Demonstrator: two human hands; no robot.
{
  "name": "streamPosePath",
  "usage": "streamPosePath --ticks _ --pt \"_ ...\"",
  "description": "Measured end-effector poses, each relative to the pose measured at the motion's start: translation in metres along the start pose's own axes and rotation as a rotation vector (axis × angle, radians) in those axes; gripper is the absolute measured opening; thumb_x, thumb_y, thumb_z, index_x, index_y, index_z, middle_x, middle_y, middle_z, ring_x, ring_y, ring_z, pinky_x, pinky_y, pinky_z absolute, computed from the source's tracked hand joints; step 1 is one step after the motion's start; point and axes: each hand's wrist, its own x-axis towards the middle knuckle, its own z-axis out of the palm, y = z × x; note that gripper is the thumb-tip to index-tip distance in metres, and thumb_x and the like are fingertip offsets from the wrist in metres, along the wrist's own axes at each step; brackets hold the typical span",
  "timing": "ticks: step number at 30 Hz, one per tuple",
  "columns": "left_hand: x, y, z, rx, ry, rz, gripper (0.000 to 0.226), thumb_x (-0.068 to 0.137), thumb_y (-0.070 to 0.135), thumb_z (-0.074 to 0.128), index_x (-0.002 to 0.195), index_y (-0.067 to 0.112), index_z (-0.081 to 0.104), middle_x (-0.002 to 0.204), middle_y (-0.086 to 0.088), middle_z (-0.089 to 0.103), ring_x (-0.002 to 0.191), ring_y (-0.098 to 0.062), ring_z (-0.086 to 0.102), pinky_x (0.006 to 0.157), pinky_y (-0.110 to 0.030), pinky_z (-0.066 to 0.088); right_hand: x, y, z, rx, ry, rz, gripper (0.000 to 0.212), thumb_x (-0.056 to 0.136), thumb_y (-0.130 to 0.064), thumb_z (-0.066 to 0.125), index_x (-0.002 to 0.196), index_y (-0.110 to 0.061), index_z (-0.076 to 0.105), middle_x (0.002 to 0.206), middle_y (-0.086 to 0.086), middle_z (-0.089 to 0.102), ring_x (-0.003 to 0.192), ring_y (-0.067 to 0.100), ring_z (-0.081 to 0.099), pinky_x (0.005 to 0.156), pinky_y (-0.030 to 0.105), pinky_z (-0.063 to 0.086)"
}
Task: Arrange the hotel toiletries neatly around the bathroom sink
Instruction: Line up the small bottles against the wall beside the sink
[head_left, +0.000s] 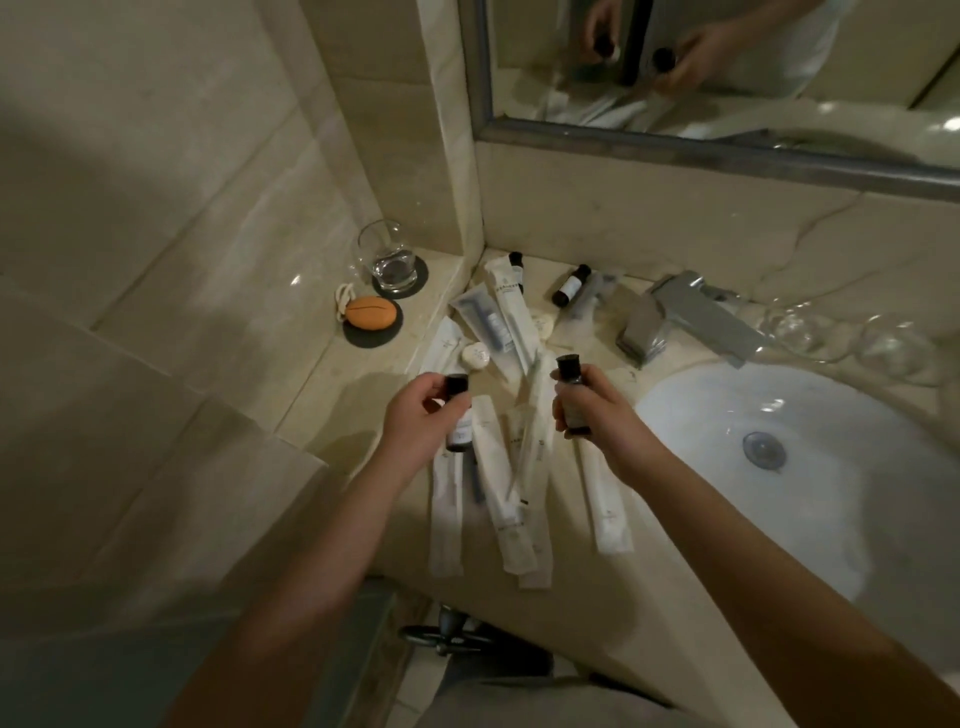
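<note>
Head view: a beige stone desk (597, 597) runs from 6 o'clock up toward 12 o'clock. The left grip (423, 410) is curled round a small dark bottle (460, 428) with a black cap and pale label, holding it upright above the desk near the middle of the picture. The right grip (589, 410) clasps a second dark bottle (568, 364), cap up, just toward 3 o'clock from the first; the two bottles are apart. Beneath and between the grips lie long white packets (496, 467), scattered and overlapping, most pointing roughly from 12 to 6 o'clock. Toward 12 o'clock from them lie a clear tube (485, 322), a white tube (511, 306), a small round soap (475, 356) and a third dark bottle (570, 285) on its side near the desk's far edge. A white sink (701, 415) sits at 3 o'clock, with a metal tap (670, 317) at its 11 o'clock edge and two clear glasses (795, 325) beyond the tap toward 2 o'clock. At 10 o'clock, on a ledge (332, 384), a tumbler (387, 257) stands on a dark coaster (418, 286), and an orange oval object (370, 313) rests on a dark round dish (363, 340). A mirror (727, 78) at 1 o'clock reflects both grips.
</note>
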Motion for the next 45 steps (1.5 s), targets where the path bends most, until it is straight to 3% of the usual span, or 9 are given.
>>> streamPosePath --ticks 3,7,10,13,20,30,35,39,45 --pt "-0.009 0.037 0.025 -0.160 -0.085 0.030 0.006 0.085 0.019 0.062 0.089 0.023 0.063 0.088 0.002 0.065 0.082 -0.012 0.060 0.072 -0.025 0.048 -0.025 -0.010 -0.030 0.092 0.057 -0.034 0.030 0.099 -0.032 0.038 0.114 -0.012 0.055 0.078 0.005 0.056 0.069 0.018 0.053 0.068 0.032 0.043" --pt "-0.023 0.080 0.078 -0.261 -0.227 0.072 0.005 0.088 0.021 0.059 0.091 0.021 0.062 0.080 0.006 0.060 0.067 -0.004 0.053 0.060 -0.017 0.040 -0.060 -0.014 -0.084 0.107 0.160 -0.132 0.017 0.098 -0.021 0.044 0.104 -0.008 0.054 0.084 0.008 0.060 0.077 0.022 0.058 0.072 0.034 0.043" --pt "-0.034 0.106 0.124 -0.235 -0.318 0.114 0.005 0.089 0.023 0.058 0.089 0.026 0.062 0.085 0.006 0.063 0.076 -0.007 0.058 0.066 -0.021 0.045 -0.089 -0.013 -0.129 0.114 0.277 -0.171 0.011 0.094 -0.013 0.051 0.102 -0.008 0.058 0.089 0.010 0.060 0.081 0.018 0.058 0.069 0.028 0.043" --pt "-0.045 0.134 0.172 -0.186 -0.407 0.172 0.009 0.087 0.024 0.060 0.087 0.032 0.062 0.091 0.003 0.064 0.087 -0.014 0.060 0.078 -0.031 0.048 -0.115 -0.011 -0.175 0.109 0.440 -0.192 0.010 0.080 -0.021 0.065 0.090 -0.018 0.065 0.083 0.006 0.058 0.075 0.015 0.051 0.064 0.023 0.039" --pt "-0.070 0.199 0.289 -0.122 -0.565 0.304 0.010 0.085 0.016 0.064 0.081 0.024 0.060 0.075 0.007 0.057 0.069 -0.010 0.050 0.066 -0.024 0.039 -0.159 -0.007 -0.286 0.120 0.798 -0.210 0.010 0.079 -0.013 0.071 0.089 -0.012 0.069 0.081 0.002 0.062 0.072 0.013 0.052 0.065 0.021 0.040" --pt "-0.065 0.240 0.437 -0.066 -0.618 0.303 0.008 0.082 0.009 0.066 0.089 0.012 0.065 0.072 0.009 0.057 0.059 0.002 0.053 0.060 -0.011 0.041 -0.154 0.012 -0.418 0.120 1.053 -0.171 0.037 0.069 -0.017 0.081 0.066 -0.023 0.045 0.077 -0.002 0.057 0.062 0.018 0.049 0.064 0.033 0.044" --pt "-0.048 0.251 0.497 0.001 -0.603 0.310 0.020 0.081 0.009 0.067 0.101 0.007 0.068 0.064 0.008 0.052 0.039 0.006 0.045 0.046 -0.008 0.034 -0.131 0.022 -0.468 0.023 1.142 -0.118 0.032 0.070 -0.024 0.080 0.073 -0.023 0.048 0.088 -0.001 0.061 0.066 0.020 0.054 0.067 0.035 0.047" --pt "-0.039 0.255 0.540 0.048 -0.604 0.347 0.027 0.079 0.009 0.070 0.105 0.005 0.069 0.064 0.008 0.050 0.054 -0.004 0.044 0.056 -0.016 0.037 -0.111 0.026 -0.497 -0.094 1.166 -0.119 0.029 0.074 -0.023 0.077 0.088 -0.017 0.052 0.089 -0.005 0.057 0.059 0.002 0.047 0.052 0.013 0.037" --pt "-0.024 0.266 0.582 0.102 -0.570 0.393 0.031 0.080 0.013 0.070 0.111 0.007 0.067 0.072 0.002 0.056 0.063 -0.010 0.049 0.060 -0.016 0.039 -0.085 0.026 -0.538 -0.146 1.202 -0.114 0.033 0.079 -0.026 0.073 0.105 -0.012 0.059 0.095 -0.004 0.061 0.058 -0.003 0.049 0.052 0.012 0.035"
